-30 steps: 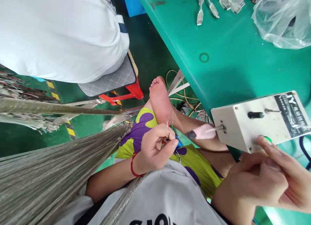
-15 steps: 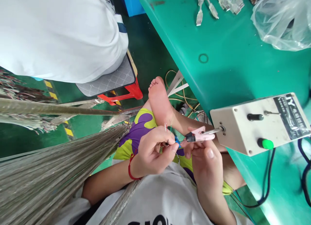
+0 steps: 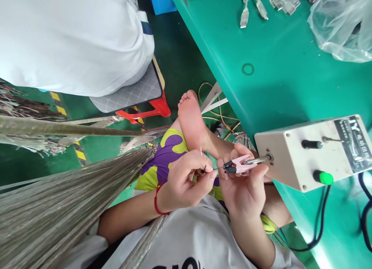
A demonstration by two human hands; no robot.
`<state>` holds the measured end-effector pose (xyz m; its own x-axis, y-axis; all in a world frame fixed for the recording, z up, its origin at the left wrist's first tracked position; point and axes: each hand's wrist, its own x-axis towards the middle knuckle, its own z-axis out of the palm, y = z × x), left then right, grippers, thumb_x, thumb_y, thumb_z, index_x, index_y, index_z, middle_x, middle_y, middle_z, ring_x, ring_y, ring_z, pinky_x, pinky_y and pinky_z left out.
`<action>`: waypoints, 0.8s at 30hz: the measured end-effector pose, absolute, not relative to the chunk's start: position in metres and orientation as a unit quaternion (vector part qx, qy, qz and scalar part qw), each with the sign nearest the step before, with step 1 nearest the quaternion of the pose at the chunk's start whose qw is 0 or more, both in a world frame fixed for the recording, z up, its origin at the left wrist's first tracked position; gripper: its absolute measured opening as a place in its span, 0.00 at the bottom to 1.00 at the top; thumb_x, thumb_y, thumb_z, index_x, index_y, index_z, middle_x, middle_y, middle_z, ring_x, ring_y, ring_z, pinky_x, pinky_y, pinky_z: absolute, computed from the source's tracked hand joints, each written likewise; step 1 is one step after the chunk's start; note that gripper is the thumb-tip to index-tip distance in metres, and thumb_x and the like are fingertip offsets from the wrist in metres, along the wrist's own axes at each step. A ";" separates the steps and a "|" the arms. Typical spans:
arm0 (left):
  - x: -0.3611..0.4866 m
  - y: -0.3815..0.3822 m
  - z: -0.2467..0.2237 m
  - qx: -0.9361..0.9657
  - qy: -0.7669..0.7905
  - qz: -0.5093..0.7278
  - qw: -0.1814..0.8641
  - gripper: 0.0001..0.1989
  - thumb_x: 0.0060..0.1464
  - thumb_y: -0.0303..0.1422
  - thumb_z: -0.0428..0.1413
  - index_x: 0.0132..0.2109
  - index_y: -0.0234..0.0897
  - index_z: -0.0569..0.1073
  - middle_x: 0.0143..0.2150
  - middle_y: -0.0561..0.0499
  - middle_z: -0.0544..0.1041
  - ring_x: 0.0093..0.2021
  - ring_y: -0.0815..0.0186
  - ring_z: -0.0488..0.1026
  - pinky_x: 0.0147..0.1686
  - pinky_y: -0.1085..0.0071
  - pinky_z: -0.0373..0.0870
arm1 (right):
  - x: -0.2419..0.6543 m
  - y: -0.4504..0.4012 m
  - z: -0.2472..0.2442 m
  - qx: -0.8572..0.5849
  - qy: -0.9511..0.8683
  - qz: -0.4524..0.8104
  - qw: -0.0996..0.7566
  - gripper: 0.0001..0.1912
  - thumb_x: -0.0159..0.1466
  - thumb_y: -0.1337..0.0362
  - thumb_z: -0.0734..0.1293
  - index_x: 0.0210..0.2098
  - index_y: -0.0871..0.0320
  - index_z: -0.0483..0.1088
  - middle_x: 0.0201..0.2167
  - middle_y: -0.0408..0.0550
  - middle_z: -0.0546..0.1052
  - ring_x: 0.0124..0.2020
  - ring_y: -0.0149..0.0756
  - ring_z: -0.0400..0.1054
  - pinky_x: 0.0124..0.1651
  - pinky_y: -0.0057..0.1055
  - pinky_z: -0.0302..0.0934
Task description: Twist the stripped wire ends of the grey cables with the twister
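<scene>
Thin wires in red, white, green and black show at the fingertips of my left hand, which is pinched shut on them. A thin dark strand runs from that pinch to the black tips of a pink clip. The clip hangs on the metal shaft of a beige machine box. My right hand lies palm up under and around the clip, thumb and fingers apart, with nothing visibly gripped.
On the green table are clear-ended USB cables and a plastic bag. Long grey cable strands stretch along the left. A person in white sits on a red stool. My bare foot is beyond my hands.
My right hand has opened, its thumb and fingers spreading around the clip. The clip has turned, showing both black tips. The blue piece between my hands is no longer visible. The view has shifted slightly.
</scene>
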<state>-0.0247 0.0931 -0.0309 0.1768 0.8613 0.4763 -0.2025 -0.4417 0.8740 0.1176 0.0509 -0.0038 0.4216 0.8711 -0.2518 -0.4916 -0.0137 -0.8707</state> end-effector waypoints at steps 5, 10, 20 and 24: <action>-0.022 0.092 -0.033 0.608 0.267 0.576 0.476 0.09 0.74 0.25 0.67 0.52 0.42 0.75 0.36 0.56 0.75 0.30 0.71 0.70 0.30 0.75 0.70 | 0.122 0.052 -0.009 -0.509 -0.206 0.486 0.680 0.20 0.71 0.36 0.82 0.48 0.43 0.91 0.26 0.39 0.65 0.24 0.36 0.56 0.28 0.33 0.60; -0.022 0.092 -0.035 0.607 0.279 0.565 0.484 0.09 0.74 0.25 0.66 0.51 0.42 0.75 0.37 0.55 0.78 0.29 0.71 0.70 0.29 0.75 0.69 | 0.124 0.052 -0.012 -0.530 -0.221 0.479 0.664 0.24 0.73 0.32 0.78 0.47 0.44 0.87 0.27 0.40 0.67 0.24 0.37 0.59 0.28 0.35 0.62; -0.021 0.091 -0.034 0.613 0.277 0.553 0.491 0.09 0.75 0.25 0.66 0.50 0.42 0.74 0.37 0.55 0.76 0.30 0.71 0.70 0.30 0.76 0.69 | 0.124 0.053 -0.013 -0.473 -0.244 0.519 0.669 0.23 0.76 0.34 0.76 0.56 0.40 0.91 0.28 0.40 0.68 0.25 0.37 0.61 0.30 0.35 0.64; -0.021 0.091 -0.034 0.616 0.275 0.554 0.487 0.08 0.75 0.26 0.66 0.50 0.41 0.75 0.36 0.56 0.76 0.30 0.72 0.69 0.30 0.76 0.69 | 0.127 0.059 -0.013 -0.461 -0.250 0.537 0.661 0.25 0.73 0.32 0.79 0.55 0.42 0.92 0.23 0.37 0.61 0.22 0.34 0.53 0.25 0.32 0.54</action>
<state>-0.0212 0.0909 -0.0344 0.2337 0.8795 0.4147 -0.2014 -0.3735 0.9055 0.1267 0.0592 -0.0128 0.2985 0.9399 -0.1656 -0.4788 -0.0026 -0.8779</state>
